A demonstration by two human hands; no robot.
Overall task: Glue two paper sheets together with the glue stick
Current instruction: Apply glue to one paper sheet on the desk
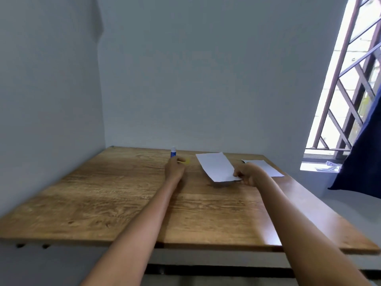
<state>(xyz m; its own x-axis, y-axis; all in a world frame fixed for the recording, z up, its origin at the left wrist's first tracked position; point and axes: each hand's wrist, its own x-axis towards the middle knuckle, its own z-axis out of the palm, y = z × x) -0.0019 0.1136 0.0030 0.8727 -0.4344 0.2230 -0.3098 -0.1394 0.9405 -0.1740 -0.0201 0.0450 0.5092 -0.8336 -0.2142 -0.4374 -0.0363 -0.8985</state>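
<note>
Both hands far out on the wooden table (103, 193), mid-frame.

The left hand (174, 169) closes round the upright glue stick (173, 152), fingers seemingly curled; the right hand (246, 174) pinches 1 paper sheet (216, 166), lifted; the second sheet (266, 167) lies flat, right.

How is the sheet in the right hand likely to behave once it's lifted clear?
Likely floppy: the sheet, pinched at one corner by the right hand, already lifts off the table with a shadow beneath. Probably very light, so it may sag or flutter.
</note>
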